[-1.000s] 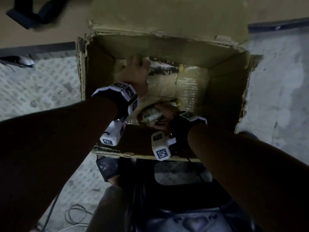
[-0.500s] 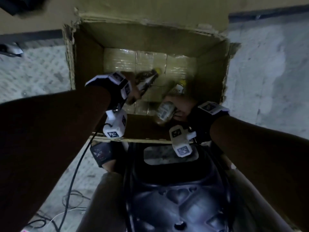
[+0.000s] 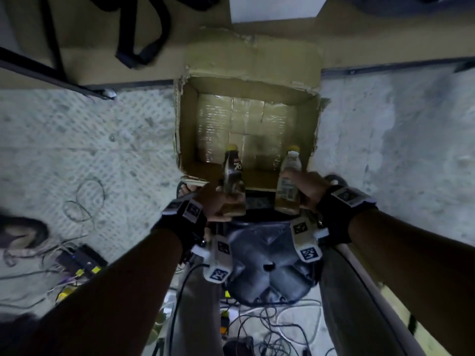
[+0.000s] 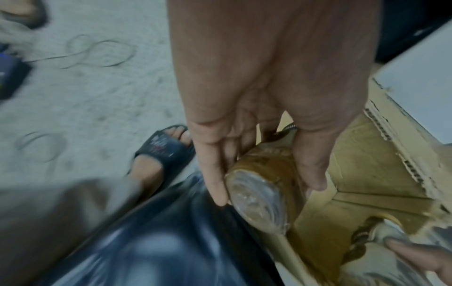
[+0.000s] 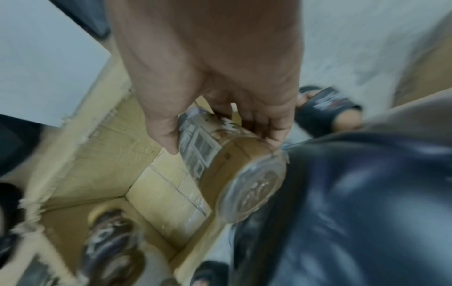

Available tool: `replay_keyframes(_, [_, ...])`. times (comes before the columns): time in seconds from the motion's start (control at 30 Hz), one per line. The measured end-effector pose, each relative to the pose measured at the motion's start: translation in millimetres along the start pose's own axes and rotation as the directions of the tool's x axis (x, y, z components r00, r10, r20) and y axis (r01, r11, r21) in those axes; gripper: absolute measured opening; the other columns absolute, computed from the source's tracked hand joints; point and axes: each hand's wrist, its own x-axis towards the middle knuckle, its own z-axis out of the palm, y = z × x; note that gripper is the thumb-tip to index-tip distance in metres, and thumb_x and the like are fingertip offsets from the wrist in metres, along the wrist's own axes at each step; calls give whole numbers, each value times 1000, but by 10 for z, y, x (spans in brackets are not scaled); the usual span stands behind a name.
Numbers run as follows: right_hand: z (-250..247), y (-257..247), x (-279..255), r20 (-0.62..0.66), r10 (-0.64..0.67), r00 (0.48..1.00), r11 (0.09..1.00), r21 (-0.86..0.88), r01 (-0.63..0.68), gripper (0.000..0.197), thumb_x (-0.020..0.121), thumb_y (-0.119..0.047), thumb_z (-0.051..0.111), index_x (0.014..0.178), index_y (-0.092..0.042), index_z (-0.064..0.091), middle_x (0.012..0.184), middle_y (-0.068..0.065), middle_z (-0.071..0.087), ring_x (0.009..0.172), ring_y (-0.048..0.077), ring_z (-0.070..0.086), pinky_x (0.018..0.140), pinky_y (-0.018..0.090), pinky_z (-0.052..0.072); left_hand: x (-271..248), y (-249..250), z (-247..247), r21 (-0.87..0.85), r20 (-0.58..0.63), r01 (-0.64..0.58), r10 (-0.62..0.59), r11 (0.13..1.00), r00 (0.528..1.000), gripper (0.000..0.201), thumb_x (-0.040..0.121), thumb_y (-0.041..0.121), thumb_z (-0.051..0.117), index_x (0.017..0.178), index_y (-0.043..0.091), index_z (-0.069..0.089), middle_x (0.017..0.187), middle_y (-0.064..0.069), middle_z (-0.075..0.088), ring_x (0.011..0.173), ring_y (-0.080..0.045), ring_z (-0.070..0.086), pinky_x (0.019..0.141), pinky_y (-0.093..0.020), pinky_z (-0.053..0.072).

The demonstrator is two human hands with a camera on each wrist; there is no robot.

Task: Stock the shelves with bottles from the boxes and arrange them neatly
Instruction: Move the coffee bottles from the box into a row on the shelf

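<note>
My left hand (image 3: 221, 204) grips a dark-labelled bottle (image 3: 232, 176) with a yellow cap, held above the near edge of the open cardboard box (image 3: 185, 129). My right hand (image 3: 305, 191) grips a pale-labelled bottle (image 3: 288, 181) with a yellow cap beside it. The left wrist view shows my fingers (image 4: 210, 174) curled round the dark bottle's clear base (image 4: 257, 201). In the right wrist view, fingers (image 5: 164, 135) wrap the pale bottle (image 5: 220, 160) near its bottom. The box's taped floor (image 3: 244, 129) shows bare, with no bottles lying on it.
A black stool (image 3: 267, 268) stands between my legs, just behind the box. Cables (image 3: 270, 327) and a power strip (image 3: 79, 260) lie on the floor at the left and behind. A black bag strap (image 3: 144, 47) hangs over the brown surface beyond the box.
Both hands have lifted out of the box, each holding a bottle, and pulled back toward me. The bottles now stand upright above the box's near edge. The view has pulled back.
</note>
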Motion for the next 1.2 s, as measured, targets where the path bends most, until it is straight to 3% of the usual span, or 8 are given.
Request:
replay_keyframes(0.17, [-209,144,-745,16,21,1000,999,-30,-20,54,78,-41,75,116,-5,64,111,20,70,101,38,68,96,58,51,-713,-47,301,31,13,-35,34,999,999,31,86,12,71,113,13,56,113,-14,67,99,-32,67,84,-47,56])
replay_keyframes(0.4, [-551,130,-1963,20,-81,997,997,-5,81,54,75,-41,76,115,-6,64,116,22,67,106,43,65,97,61,49,-1971,269,496,147,29,-153,150,977,988,30,80,12,77,88,30,55,103,-3,61,78,-13,62,71,-29,57])
replay_keyframes(0.53, [-733,57,-2709,34,-145,989,989,33,144,71,63,-42,76,120,-2,61,115,20,68,104,41,66,97,58,50,-2774,490,685,128,17,-192,191,973,981,39,80,7,77,115,6,62,118,-18,67,104,-36,66,95,-48,52])
replay_keyframes(0.63, [-838,-58,-3316,74,-210,975,977,39,207,51,77,-33,75,117,-3,63,110,20,71,102,41,68,96,57,50,-3241,602,821,132,36,-267,265,955,964,18,81,0,73,96,7,66,90,-6,74,81,-18,71,76,-31,58])
replay_keyframes(0.7, [-926,-120,-3659,95,-266,959,964,32,264,43,83,-28,72,118,-3,64,112,19,71,102,39,69,95,56,52,-3500,676,926,146,60,-323,318,935,946,20,81,-1,72,95,12,65,83,4,73,74,-9,69,69,-27,57])
replay_keyframes(0.83, [-1167,-197,-4164,180,-359,916,933,66,353,39,88,-22,69,123,-5,64,110,13,73,101,30,71,87,39,57,-3892,848,1105,157,56,-375,371,914,927,50,77,0,76,121,16,56,110,0,68,91,-11,68,78,-29,58])
replay_keyframes(0.93, [-1348,-212,-4436,202,-430,880,903,110,416,35,91,-20,66,123,-6,64,113,15,73,102,30,70,90,40,56,-4103,997,1184,202,93,-406,395,891,914,65,77,3,77,133,20,50,121,-5,67,111,-24,64,99,-42,50])
replay_keyframes(1.2, [-1630,-402,-4906,134,-643,754,756,266,598,31,92,-18,64,120,-6,66,114,15,72,105,32,69,92,46,56,-4582,1556,1310,147,196,-594,566,791,801,43,82,35,74,122,29,59,114,2,71,105,-21,69,91,-48,54])
